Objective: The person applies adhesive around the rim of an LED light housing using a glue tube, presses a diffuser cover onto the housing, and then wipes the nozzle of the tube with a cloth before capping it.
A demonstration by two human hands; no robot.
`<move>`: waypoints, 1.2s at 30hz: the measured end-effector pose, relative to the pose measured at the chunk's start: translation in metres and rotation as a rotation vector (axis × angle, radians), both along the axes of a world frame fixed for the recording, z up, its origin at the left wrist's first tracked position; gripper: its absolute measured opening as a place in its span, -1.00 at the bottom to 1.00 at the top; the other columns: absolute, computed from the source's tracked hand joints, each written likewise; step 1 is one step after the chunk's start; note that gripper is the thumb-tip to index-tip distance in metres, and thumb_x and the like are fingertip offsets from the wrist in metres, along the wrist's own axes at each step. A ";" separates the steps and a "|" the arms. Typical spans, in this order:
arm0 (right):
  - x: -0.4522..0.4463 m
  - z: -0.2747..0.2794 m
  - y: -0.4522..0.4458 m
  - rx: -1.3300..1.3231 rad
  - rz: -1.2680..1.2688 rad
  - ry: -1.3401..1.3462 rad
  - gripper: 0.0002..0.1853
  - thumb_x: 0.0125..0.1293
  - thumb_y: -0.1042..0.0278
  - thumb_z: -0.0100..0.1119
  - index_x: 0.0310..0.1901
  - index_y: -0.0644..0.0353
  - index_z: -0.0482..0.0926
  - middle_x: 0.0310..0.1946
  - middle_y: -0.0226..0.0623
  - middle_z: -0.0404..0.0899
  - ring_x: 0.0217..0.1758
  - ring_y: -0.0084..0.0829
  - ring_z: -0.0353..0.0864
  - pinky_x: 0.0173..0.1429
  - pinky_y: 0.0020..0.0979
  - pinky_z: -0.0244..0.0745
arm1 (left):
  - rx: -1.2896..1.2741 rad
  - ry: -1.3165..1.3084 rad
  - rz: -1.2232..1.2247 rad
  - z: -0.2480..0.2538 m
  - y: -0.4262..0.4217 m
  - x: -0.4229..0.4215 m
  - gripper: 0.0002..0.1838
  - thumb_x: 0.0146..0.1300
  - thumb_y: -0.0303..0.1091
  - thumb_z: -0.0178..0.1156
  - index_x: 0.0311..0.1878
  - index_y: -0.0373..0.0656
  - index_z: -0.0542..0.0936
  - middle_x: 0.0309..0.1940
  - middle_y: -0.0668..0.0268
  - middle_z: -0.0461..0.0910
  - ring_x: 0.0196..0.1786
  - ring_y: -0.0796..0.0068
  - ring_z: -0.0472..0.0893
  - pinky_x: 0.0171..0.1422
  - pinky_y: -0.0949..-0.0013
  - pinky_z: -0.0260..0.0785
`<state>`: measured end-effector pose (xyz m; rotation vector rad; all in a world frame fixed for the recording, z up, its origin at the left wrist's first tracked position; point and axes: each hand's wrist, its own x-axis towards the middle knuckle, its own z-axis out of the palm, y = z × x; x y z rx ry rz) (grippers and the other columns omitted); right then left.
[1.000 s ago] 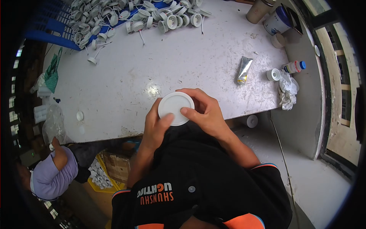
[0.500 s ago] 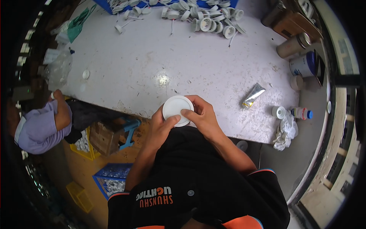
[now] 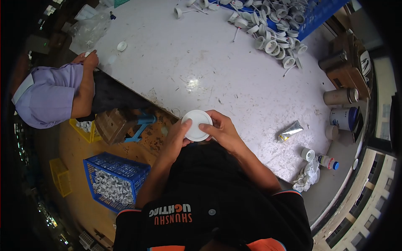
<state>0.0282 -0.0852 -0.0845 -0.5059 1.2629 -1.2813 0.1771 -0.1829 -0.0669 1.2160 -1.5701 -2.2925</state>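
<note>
A white round light fitting [image 3: 196, 125] with a flat, rimmed face is held in front of my body at the table's near edge. My left hand [image 3: 178, 136] grips its left side, thumb on the face and fingers curled beneath. On the opposite side my right hand [image 3: 222, 129] also holds it, thumb pressed on the face near the centre. Whatever lies under the fitting is hidden by it and by my fingers. Similar white fittings with short wires [image 3: 270, 44] lie heaped at the far side of the table.
A blue crate [image 3: 320, 19] stands behind the heap. On the table's right are a metallic tube [image 3: 290, 131], a white cup-shaped part [image 3: 307, 154], a bottle [image 3: 328, 162] and a crumpled bag [image 3: 307, 175]. A co-worker [image 3: 58, 92] sits left; a blue basket of white parts [image 3: 113, 184] is on the floor.
The camera view has turned, so the table appears rotated and more of the floor basket and co-worker shows. My left thumb has moved up along the fitting's left rim; both hands still hold it.
</note>
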 end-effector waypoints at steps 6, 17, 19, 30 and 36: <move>0.093 -0.017 -0.071 -0.016 -0.008 0.095 -0.74 0.22 0.38 0.19 -0.10 0.31 0.48 -0.32 -0.35 0.57 -0.30 -0.64 0.51 -0.34 -0.56 0.43 | -0.075 0.040 0.077 -0.018 -0.054 0.092 -0.59 0.28 -0.28 0.10 0.12 -0.31 0.42 -0.15 0.25 0.54 -0.20 0.62 0.51 -0.21 0.56 0.38; 0.388 -0.053 -0.268 0.083 0.466 0.042 -0.67 0.19 0.38 0.21 -0.03 0.31 0.49 -0.22 -0.25 0.57 -0.18 -0.50 0.56 -0.11 -0.49 0.45 | -0.218 0.104 0.448 -0.065 -0.174 0.424 -0.59 0.30 -0.19 0.09 0.09 -0.29 0.43 -0.24 0.27 0.54 -0.30 0.55 0.55 -0.28 0.48 0.42; 0.419 -0.055 -0.289 0.151 0.541 0.029 -0.62 0.21 0.34 0.22 0.02 0.32 0.47 -0.20 -0.24 0.56 -0.17 -0.48 0.58 -0.13 -0.49 0.46 | 0.121 0.007 0.536 -0.084 -0.173 0.470 -0.62 0.31 -0.15 0.09 0.04 -0.22 0.46 -0.37 0.36 0.52 -0.47 0.64 0.47 -0.49 0.53 0.30; 0.409 -0.116 -0.306 0.211 0.705 0.475 -0.63 0.28 0.30 0.18 0.07 0.29 0.49 -0.25 -0.29 0.61 -0.23 -0.49 0.62 -0.23 -0.49 0.50 | 0.673 0.165 1.383 -0.327 -0.175 0.620 -0.59 0.29 0.11 -0.04 -0.28 -0.08 0.49 -0.78 0.36 0.38 -0.79 0.47 0.33 -0.77 0.48 0.08; 0.369 -0.136 -0.281 0.300 0.397 0.379 -0.72 0.29 0.37 0.14 0.00 0.29 0.52 -0.27 -0.30 0.62 -0.30 -0.54 0.62 -0.33 -0.53 0.52 | -0.063 0.631 1.577 -0.260 -0.413 0.698 -0.48 0.36 0.19 -0.14 -0.08 -0.10 0.52 -0.43 0.30 0.56 -0.38 0.29 0.55 -0.31 0.21 0.43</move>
